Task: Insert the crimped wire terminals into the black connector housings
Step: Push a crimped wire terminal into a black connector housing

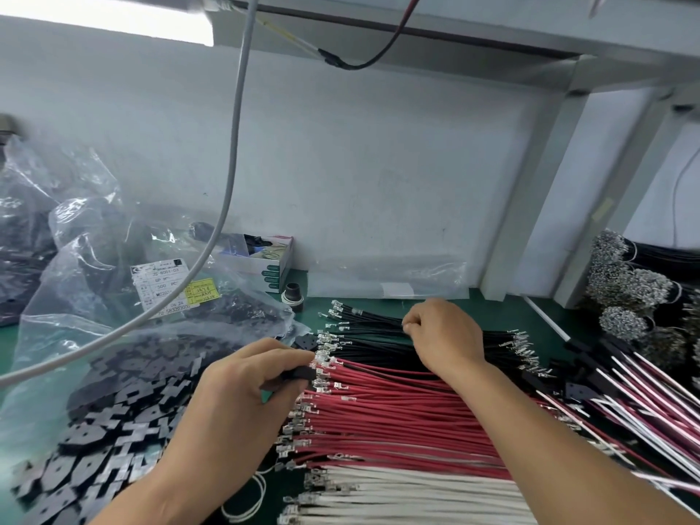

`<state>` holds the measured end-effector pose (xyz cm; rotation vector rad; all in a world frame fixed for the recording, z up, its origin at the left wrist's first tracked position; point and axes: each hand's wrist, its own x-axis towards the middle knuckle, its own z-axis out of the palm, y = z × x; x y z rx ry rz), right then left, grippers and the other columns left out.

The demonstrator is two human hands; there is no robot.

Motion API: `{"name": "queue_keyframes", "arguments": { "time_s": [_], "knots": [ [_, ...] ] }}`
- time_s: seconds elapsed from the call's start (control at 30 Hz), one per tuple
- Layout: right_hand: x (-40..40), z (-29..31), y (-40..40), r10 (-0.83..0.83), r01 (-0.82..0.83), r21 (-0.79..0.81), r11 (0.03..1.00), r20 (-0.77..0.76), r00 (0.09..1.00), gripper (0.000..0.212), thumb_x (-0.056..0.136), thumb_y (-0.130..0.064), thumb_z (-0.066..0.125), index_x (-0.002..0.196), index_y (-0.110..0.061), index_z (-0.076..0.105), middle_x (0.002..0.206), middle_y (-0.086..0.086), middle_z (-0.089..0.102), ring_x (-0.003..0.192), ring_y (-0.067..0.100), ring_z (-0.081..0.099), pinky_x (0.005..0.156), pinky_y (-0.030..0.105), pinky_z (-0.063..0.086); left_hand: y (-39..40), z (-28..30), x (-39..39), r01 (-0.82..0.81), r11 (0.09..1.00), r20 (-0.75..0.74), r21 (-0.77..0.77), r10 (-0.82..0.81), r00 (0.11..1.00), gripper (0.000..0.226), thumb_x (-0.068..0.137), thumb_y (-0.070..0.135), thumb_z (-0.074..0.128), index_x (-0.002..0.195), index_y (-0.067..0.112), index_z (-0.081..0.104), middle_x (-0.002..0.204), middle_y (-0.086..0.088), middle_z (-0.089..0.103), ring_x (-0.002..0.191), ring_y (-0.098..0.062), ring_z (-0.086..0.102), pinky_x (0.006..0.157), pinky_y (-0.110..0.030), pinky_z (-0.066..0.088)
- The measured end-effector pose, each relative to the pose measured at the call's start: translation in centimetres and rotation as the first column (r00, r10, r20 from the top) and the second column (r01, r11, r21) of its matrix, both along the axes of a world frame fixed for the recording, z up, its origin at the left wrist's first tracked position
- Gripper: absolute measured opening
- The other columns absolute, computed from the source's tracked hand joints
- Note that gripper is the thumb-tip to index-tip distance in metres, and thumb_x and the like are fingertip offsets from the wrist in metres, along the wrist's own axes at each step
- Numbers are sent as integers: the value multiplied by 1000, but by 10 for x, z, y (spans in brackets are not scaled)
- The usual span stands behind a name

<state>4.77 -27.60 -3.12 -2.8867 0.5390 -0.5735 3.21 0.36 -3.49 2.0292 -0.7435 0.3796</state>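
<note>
Mostly the job still lay ahead, judging by the stock spread over the green counter point(488, 303). Largest was the flat fan of loose wires before the person: red wires point(397, 414) in the middle, white wires point(409, 494) nearest the camera and black wires point(378, 331) farthest back, all with bare crimped terminals point(299, 418) lined along their left ends and no housing on them. To the left, clear bags spilled a heap of black connector housings point(125, 403), waiting to be used. At the right edge lay a smaller pile of finished-looking leads point(621, 377), wires already seated in black housings, so some output seemed done; how many could not be counted. The left hand point(242, 388) had its grip pinched round one black housing point(301, 372), held just beside the terminal row where red met black. The right hand point(443, 331) rested on the black wires with its grip curled and pinching one of them near its middle. No terminal appeared to be inside the held housing yet, so this piece stood at its very start.
</note>
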Motion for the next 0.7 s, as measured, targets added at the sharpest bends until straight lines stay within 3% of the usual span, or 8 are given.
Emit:
{"name": "queue_keyframes", "arguments": {
  "time_s": [0.1, 0.17, 0.27, 0.33, 0.43, 0.57, 0.7],
  "knots": [
    [-11, 26, 3, 77, -65, -64, 996, 206, 975, 17, 103, -26, 52, 98, -26, 69, 98, -14, 60, 80, 6, 56, 59, 15, 33, 1, 0, 0, -22, 994, -110, -111, 10, 994, 36, 76, 4, 86, 90, 37, 82, 82, 26, 74, 74, 2, 69, 66, -5, 50],
    [-24, 46, 7, 179, -142, -129, 981, 344, 922, 18, 102, -23, 53, 107, -22, 70, 95, -12, 58, 81, 7, 55, 62, 16, 34, 2, 1, 1, -13, 976, -222, -216, -36, 974, 37, 77, 7, 86, 88, 42, 81, 80, 18, 77, 72, -7, 73, 66, -19, 58],
    [-49, 69, 15, 325, -245, -215, 945, 577, 749, 20, 100, -10, 58, 114, -12, 72, 96, 0, 60, 84, 14, 57, 70, 24, 43, 3, 5, -1, 7, 933, -364, -361, -148, 920, 32, 71, 17, 86, 90, 42, 80, 82, 4, 80, 78, -23, 77, 80, -48, 64],
    [-66, 76, 24, 376, -305, -226, 925, 658, 652, 19, 99, -9, 59, 113, -10, 72, 96, 1, 60, 83, 11, 56, 74, 18, 43, 4, 8, -2, 9, 916, -404, -401, -186, 895, 28, 64, 27, 84, 89, 40, 81, 83, 1, 81, 78, -26, 78, 82, -55, 63],
    [-85, 78, 42, 438, -369, -247, 896, 620, 651, 12, 98, -19, 65, 103, -16, 75, 89, -6, 57, 73, 6, 53, 66, 16, 41, 4, 7, -3, 19, 910, -448, -413, -222, 866, 30, 59, 31, 83, 88, 37, 81, 83, -3, 81, 80, -26, 78, 82, -52, 63],
    [-102, 57, 61, 557, -430, -374, 821, 369, 744, 8, 90, -22, 72, 95, -20, 78, 79, -9, 54, 61, 4, 44, 57, 11, 30, 4, 8, -1, 46, 886, -503, -461, -304, 809, 29, 60, 21, 83, 89, 27, 82, 85, -11, 80, 80, -29, 78, 72, -34, 65],
    [-117, 27, 61, 553, -483, -272, 833, 352, 755, 17, 97, -31, 61, 94, -23, 76, 84, -13, 56, 65, 0, 44, 52, 16, 38, 1, 11, -7, 106, 863, -535, -494, -398, 746, 28, 63, 11, 84, 89, 21, 83, 83, -17, 79, 78, -29, 78, 65, -26, 62]
  ]
}}
